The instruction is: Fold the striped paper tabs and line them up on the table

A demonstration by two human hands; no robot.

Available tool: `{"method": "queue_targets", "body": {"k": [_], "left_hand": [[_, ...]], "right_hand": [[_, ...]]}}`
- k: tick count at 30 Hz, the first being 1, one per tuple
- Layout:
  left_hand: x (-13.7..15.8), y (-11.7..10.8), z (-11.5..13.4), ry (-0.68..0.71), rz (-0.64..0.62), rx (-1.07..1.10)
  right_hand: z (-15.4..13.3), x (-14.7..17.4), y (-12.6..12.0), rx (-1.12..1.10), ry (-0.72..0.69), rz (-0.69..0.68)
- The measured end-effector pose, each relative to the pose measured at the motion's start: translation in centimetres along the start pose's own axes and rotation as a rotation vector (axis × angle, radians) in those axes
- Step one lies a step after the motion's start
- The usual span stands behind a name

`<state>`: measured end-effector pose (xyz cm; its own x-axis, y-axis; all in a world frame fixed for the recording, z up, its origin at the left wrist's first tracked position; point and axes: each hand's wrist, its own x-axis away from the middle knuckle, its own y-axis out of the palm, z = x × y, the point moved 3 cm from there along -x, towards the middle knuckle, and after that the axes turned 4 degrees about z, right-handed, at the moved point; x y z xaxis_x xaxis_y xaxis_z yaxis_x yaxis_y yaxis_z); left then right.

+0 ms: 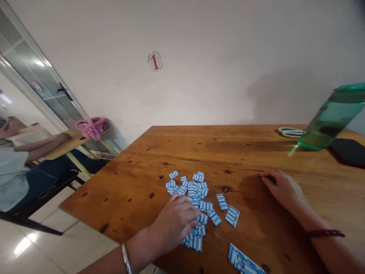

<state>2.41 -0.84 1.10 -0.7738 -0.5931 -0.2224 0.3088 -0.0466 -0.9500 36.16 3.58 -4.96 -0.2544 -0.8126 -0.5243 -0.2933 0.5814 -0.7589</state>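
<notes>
At the far left a seated person (17,167) leaned at another table (64,146), an arm resting on its top, with a pink cloth (91,127) bunched at its corner. On the wall behind hung a round sticker (154,61) marked with a red 1.

The left hand (175,222) came in from the bottom edge, forearm angled up and to the right, a silver bangle (125,258) at the wrist. It lay palm down on the wooden table (199,152) with the fingers loosely curled, their tips resting on the near part of a heap of small blue-and-white labels (196,194); whether it pinched one could not be told. The heap sat near the table's front left, some labels tucked under the hand, a few loose ones (231,215) trailing to the right, and a larger uncut strip (245,263) lying at the bottom edge.

The right hand (282,188) lay flat, palm down, well apart from the heap, fingers together and pointing left, holding nothing that showed; a dark beaded bracelet (326,233) ringed the wrist.

Farther back on the right, pale scissors (291,132) lay just beside a green translucent bottle (330,120), and a black flat object (349,150) rested right of the bottle's base. Nothing stood between the hands and the labels.
</notes>
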Motion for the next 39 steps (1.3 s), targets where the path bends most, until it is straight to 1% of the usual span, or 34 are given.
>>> {"method": "queue_targets", "body": {"k": [2,4,7,9,11,15,17,20,25,28,31,33,35,37,39], "left_hand": [[0.3,-0.3,-0.4,-0.061,0.036,0.018],[0.6,0.1,-0.9,-0.103,0.034,-0.021],[0.8,1.7,-1.3,-0.142,-0.08,-0.125],[0.8,2.6,-1.1,-0.163,-0.157,-0.157],[0.5,3.1,-0.5,-0.162,-0.191,-0.146],[-0.2,3.3,1.0,-0.107,-0.228,-0.076],[-0.4,3.1,0.9,-0.132,-0.243,-0.076],[-0.6,2.6,-0.5,-0.24,-0.217,-0.128],[-1.7,1.2,-4.7,-0.38,-0.174,-0.24],[-1.8,1.3,-6.1,-0.453,-0.262,-0.227],[-1.0,1.6,-5.7,-0.485,-0.258,-0.246],[-0.2,1.8,-4.7,-0.493,-0.262,-0.244],[0.2,1.7,-3.7,-0.49,-0.297,-0.224],[-0.1,1.3,-3.1,-0.472,-0.296,-0.212],[-1.4,0.8,-3.0,-0.439,-0.254,-0.206]], "right_hand": [[-0.1,0.0,-0.1,0.0,-0.001,0.01],[-0.1,0.0,-0.1,-0.003,0.002,0.015],[-0.2,0.0,-0.2,-0.004,0.008,0.009],[-0.1,0.0,-0.2,-0.009,0.011,0.008],[0.0,0.0,-0.2,-0.013,0.012,0.007],[0.1,0.0,-0.2,-0.021,0.013,-0.012],[0.1,0.0,-0.1,-0.027,0.012,-0.012],[0.1,0.0,-0.1,-0.018,0.017,-0.001],[0.0,0.0,-0.1,0.008,0.015,-0.008],[0.0,0.1,-0.1,0.004,0.012,-0.002],[0.1,0.1,0.1,0.005,0.003,0.003],[0.2,0.1,0.2,0.017,0.007,0.006],[0.3,0.2,0.3,0.023,0.014,0.003],[0.3,0.2,0.3,0.027,0.02,-0.003],[0.2,0.2,0.3,0.033,0.019,-0.005]]}}
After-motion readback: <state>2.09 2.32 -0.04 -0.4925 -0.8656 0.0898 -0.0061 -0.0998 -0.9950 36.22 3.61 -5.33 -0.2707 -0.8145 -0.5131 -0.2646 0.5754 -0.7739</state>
